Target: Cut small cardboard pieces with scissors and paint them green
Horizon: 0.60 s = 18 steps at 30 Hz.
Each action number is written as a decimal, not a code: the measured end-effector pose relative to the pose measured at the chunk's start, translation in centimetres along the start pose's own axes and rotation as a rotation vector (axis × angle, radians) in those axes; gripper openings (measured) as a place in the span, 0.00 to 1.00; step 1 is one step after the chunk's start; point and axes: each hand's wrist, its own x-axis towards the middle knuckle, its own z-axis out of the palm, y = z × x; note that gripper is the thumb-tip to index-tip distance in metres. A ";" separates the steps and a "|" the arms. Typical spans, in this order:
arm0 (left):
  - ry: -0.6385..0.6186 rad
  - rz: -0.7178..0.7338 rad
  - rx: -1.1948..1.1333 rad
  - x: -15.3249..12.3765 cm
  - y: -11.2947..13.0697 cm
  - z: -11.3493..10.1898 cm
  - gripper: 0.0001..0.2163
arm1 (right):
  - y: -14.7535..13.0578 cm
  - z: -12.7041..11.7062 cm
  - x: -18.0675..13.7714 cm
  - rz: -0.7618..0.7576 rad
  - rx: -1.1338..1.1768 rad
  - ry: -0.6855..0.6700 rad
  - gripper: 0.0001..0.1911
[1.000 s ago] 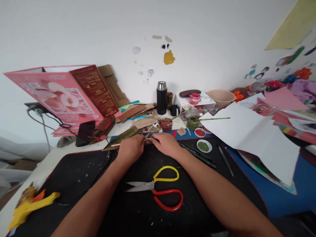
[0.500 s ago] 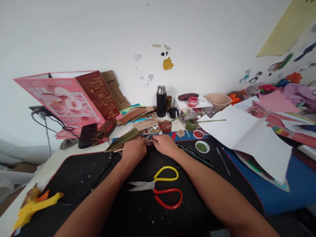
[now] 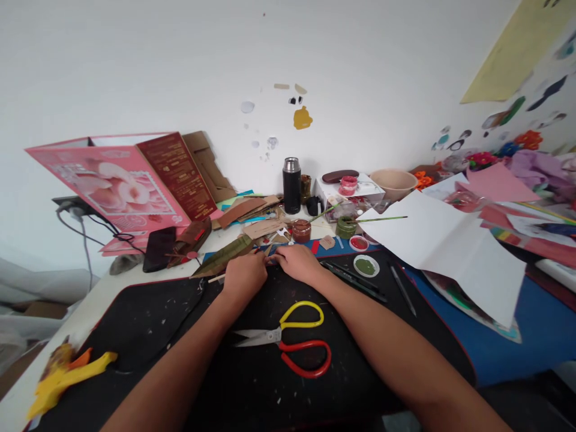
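Note:
My left hand (image 3: 245,273) and my right hand (image 3: 297,262) meet at the far side of the black mat (image 3: 157,318), fingers curled and pinched close together. Whatever small thing lies between the fingertips is hidden by the hands. A thin pale stick (image 3: 216,279) pokes out to the left from under my left hand; I cannot tell whether it is gripped. Just behind that hand lies a green-painted cardboard strip (image 3: 227,258). Nearer to me, between my forearms, rest scissors (image 3: 272,336) with one yellow and one red handle, blades slightly apart.
A yellow glue gun (image 3: 69,375) lies at the near left. Behind the hands stand a brown paint jar (image 3: 301,231), a green paint jar (image 3: 346,228) with a brush across it, and a black flask (image 3: 292,189). Several dark pens (image 3: 355,279) and white paper (image 3: 445,240) are at right.
The view has shifted slightly. Both hands stay together in nearly the same place, with only slight finger movement; the scissors and other things lie as before.

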 end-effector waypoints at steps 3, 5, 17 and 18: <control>0.001 0.003 0.000 0.0 0.1 0.0 0.19 | 0.1 0.1 0.1 0.001 0.006 -0.001 0.19; 0.001 0.004 0.000 0.0 0.1 0.0 0.19 | 0.1 0.1 0.1 0.004 0.009 -0.001 0.19; -0.013 0.000 -0.005 0.2 0.3 -0.1 0.19 | 0.2 0.3 0.3 0.009 0.026 0.004 0.18; -0.014 0.000 -0.005 0.2 0.3 -0.1 0.19 | 0.2 0.3 0.3 0.011 0.027 0.004 0.19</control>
